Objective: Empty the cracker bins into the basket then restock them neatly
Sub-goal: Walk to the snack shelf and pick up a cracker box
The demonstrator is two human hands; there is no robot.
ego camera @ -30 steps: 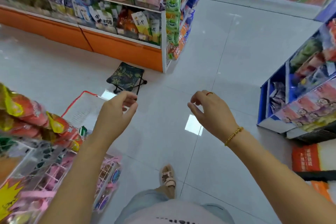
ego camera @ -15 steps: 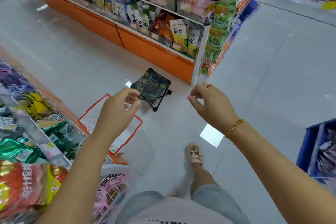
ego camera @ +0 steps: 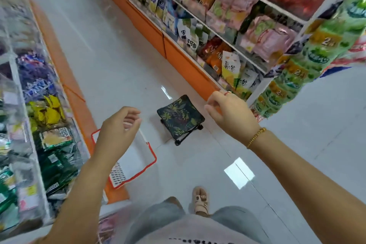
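Head view: empty hands, basket (ego camera: 152,157) waiting, bins (ego camera: 26,196) untouched.
Left hand (ego camera: 116,130) and right hand (ego camera: 231,114) hover with fingers loosely curled, grasping nothing. The red-rimmed basket sits on the floor (ego camera: 118,55) just beside the left shelf (ego camera: 11,69), whose clear-fronted bins look full of packets (ego camera: 46,109). Best to turn left, scoop from the nearest bin, and lower packets gently into the basket.
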